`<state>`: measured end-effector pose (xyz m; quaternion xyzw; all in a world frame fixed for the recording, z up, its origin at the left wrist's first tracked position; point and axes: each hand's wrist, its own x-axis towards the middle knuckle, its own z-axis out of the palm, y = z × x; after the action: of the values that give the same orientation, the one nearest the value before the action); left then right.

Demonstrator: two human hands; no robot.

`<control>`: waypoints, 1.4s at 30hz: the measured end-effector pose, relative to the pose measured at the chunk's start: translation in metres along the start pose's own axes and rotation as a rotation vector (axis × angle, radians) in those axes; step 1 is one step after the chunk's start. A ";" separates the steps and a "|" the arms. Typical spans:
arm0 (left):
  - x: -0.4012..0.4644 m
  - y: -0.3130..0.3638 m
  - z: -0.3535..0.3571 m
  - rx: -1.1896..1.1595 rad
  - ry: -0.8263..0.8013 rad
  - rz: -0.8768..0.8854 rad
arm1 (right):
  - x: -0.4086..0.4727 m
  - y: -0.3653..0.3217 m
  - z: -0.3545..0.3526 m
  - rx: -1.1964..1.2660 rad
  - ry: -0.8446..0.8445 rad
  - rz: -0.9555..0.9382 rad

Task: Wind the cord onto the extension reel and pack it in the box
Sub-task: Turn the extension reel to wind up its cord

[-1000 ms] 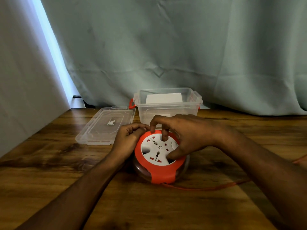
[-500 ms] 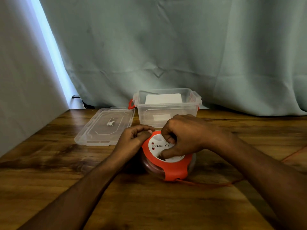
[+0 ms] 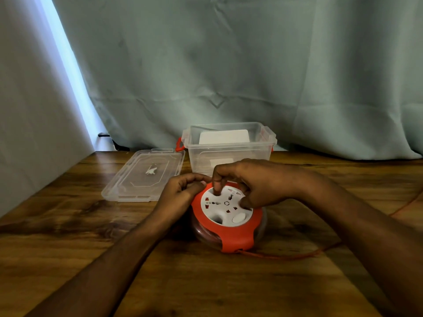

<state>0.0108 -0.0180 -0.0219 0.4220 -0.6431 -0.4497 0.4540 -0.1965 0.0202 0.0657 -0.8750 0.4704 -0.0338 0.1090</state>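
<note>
We see a wooden table [image 3: 68, 236] before a curtain [image 3: 229, 65]; at twelve o'clock stands the clear box [image 3: 229, 149], its lid [image 3: 144, 175] lying flat at ten o'clock; the reel [image 3: 229, 218] sits central, our right hand [image 3: 258, 181] gripping its white face, our left hand [image 3: 180, 193] pinching its rim; the cord [image 3: 286, 256] trails toward four o'clock.
</note>
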 end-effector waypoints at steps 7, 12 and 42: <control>0.000 0.002 -0.001 0.005 0.000 -0.008 | -0.001 0.002 -0.001 0.109 -0.046 -0.004; -0.002 0.005 -0.001 -0.027 0.090 -0.008 | -0.001 -0.003 -0.003 0.074 -0.016 -0.001; -0.004 0.006 0.000 0.088 -0.003 -0.168 | 0.000 -0.010 0.006 -0.171 0.121 0.039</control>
<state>0.0105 -0.0124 -0.0166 0.4934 -0.6253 -0.4580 0.3948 -0.1868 0.0264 0.0623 -0.8682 0.4941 -0.0443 0.0060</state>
